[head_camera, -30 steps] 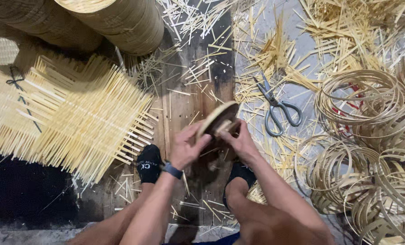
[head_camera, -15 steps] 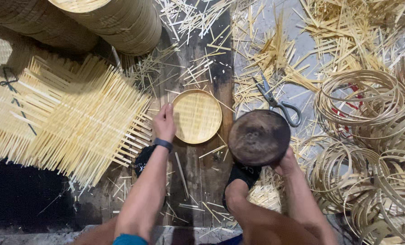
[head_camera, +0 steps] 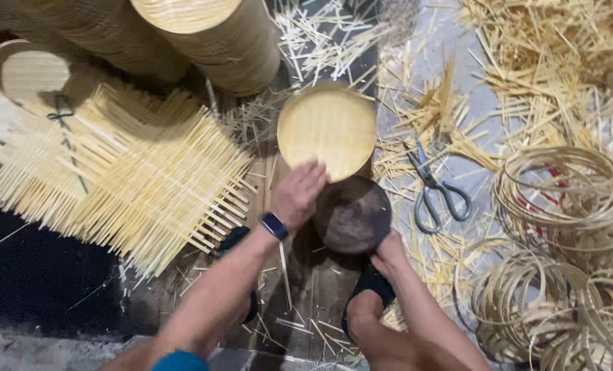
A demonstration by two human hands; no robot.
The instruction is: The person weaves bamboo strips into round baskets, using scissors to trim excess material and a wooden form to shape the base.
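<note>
The round woven tray (head_camera: 327,130) lies flat, face up — no long axis — beside the scissors (head_camera: 433,189). Left hand (head_camera: 298,194) pinches its near rim; right hand (head_camera: 389,253) grips the dark mould (head_camera: 352,216), just below.

Grey concrete floor (head_camera: 450,62) — strewn with pale bamboo splinters (head_camera: 320,34) — worn wooden plank (head_camera: 313,288).

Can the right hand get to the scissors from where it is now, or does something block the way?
Probably yes. The right hand grips the dark round disc's lower edge, and the scissors lie just beside it on loose bamboo strips, uncovered. The hand would first have to let go.
</note>
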